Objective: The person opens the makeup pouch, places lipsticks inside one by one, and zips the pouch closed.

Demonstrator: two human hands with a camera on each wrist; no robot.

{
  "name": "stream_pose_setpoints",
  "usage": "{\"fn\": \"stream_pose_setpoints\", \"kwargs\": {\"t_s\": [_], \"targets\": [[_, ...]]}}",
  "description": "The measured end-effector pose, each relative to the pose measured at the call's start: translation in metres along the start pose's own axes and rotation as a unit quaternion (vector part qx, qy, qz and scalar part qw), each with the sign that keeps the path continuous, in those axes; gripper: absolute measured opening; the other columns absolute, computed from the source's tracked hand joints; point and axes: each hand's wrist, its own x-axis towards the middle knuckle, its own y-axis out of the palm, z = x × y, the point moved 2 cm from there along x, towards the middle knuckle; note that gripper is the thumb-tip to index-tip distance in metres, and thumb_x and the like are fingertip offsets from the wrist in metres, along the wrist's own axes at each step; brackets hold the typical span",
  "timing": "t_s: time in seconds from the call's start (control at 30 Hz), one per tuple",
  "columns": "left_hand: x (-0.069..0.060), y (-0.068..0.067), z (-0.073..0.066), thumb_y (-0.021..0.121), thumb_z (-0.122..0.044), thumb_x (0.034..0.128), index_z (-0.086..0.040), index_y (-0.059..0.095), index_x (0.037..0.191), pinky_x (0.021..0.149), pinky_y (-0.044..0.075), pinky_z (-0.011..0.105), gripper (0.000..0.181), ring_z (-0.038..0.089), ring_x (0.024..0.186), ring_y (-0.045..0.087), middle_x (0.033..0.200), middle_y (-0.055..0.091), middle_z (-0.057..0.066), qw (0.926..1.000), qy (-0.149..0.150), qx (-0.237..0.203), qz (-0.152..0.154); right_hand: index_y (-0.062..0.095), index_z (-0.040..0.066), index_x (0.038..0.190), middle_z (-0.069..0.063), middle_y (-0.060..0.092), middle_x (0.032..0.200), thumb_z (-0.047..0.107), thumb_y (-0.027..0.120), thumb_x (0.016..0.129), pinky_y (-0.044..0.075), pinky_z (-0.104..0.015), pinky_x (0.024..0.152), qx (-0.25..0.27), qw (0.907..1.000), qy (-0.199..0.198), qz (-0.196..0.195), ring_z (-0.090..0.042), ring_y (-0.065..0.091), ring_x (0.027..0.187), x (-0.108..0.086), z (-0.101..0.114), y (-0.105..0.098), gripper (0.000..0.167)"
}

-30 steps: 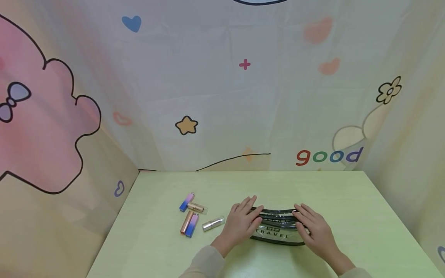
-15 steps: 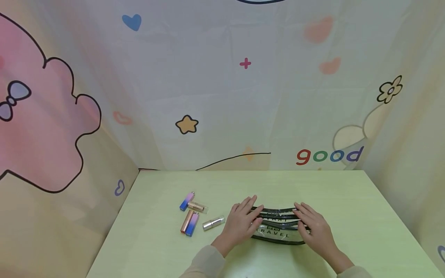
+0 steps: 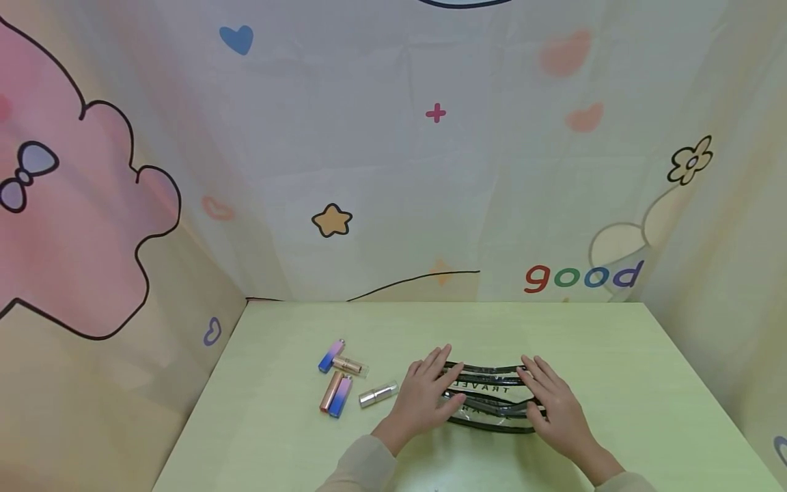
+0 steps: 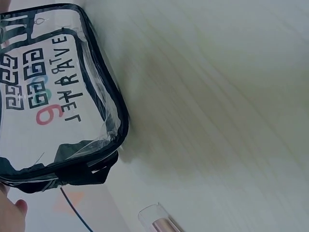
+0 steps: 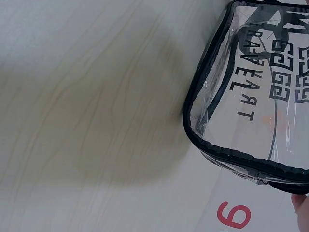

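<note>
A clear travel pouch (image 3: 492,380) with black trim stands on the table between both hands, its top edges parted. My left hand (image 3: 423,395) holds its left end, fingers over the far rim and thumb at the near one. At the opposite end my right hand (image 3: 558,408) holds it the same way. The left wrist view shows the pouch's side panel (image 4: 58,96) with dark lettering and fingertips (image 4: 13,215) below. From the right wrist the pouch (image 5: 251,140) looks see-through, with a fingertip (image 5: 303,212) at its edge. Whether anything lies inside cannot be told.
Left of the pouch lie several lipsticks: a silver one (image 3: 378,394), a gold one with a clear cap (image 3: 350,367), two pink-and-blue ones (image 3: 340,396), and a rose-gold one (image 3: 331,391). The pale green table (image 3: 277,437) meets a printed curtain (image 3: 381,150) behind.
The pouch's top edges have spread apart, and the near edge with its lettering has tipped toward me. Both thumbs have moved away from the fingers. The lipsticks stay put.
</note>
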Motion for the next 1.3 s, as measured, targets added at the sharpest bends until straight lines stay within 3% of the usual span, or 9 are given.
{"fn": "stream_pose_setpoints", "kwargs": {"t_s": [0.47,0.77,1.0,1.3], "targets": [[-0.0025,0.0009,0.0004,0.026,-0.055,0.0894,-0.024,0.033,0.137,0.099,0.032,0.043,0.057,0.019,0.135,0.02,0.148,0.018,0.005,0.9997,-0.006,-0.016,0.016,0.049,-0.005,0.122,-0.017,0.039,0.136,0.001,0.05,0.066,0.003,-0.014,0.107,-0.001,0.9991,0.004,0.043,-0.015,0.013,0.137,-0.005,-0.003,0.0029,0.056],[-0.0027,0.0011,0.0015,0.023,-0.058,0.0887,-0.022,0.031,0.138,0.099,0.031,0.047,0.061,0.023,0.135,0.02,0.15,0.008,0.002,0.9989,-0.013,-0.033,0.03,0.048,-0.006,0.122,-0.019,0.038,0.136,0.004,0.048,0.066,0.001,-0.014,0.107,-0.011,0.9986,0.013,0.049,-0.02,0.015,0.136,-0.0052,-0.0011,0.0039,0.057],[-0.0024,0.0002,0.0008,0.023,-0.059,0.0878,-0.024,0.026,0.14,0.102,0.028,0.047,0.063,0.019,0.137,0.01,0.15,0.004,0.0,0.9978,-0.024,-0.042,0.046,0.047,-0.006,0.124,-0.02,0.037,0.136,0.006,0.048,0.066,-0.001,-0.014,0.107,-0.021,0.9972,0.025,0.067,-0.011,0.005,0.137,-0.0043,-0.0001,0.0042,0.058],[-0.0024,0.0006,0.0014,0.026,-0.059,0.0872,-0.023,0.026,0.14,0.1,0.029,0.048,0.064,0.023,0.136,0.017,0.15,0.007,0.002,0.9979,-0.017,-0.041,0.048,0.046,-0.006,0.124,-0.022,0.037,0.135,0.007,0.049,0.065,-0.003,-0.014,0.107,-0.025,0.9961,0.029,0.08,-0.01,0.003,0.137,-0.0047,-0.001,0.005,0.061]]}}
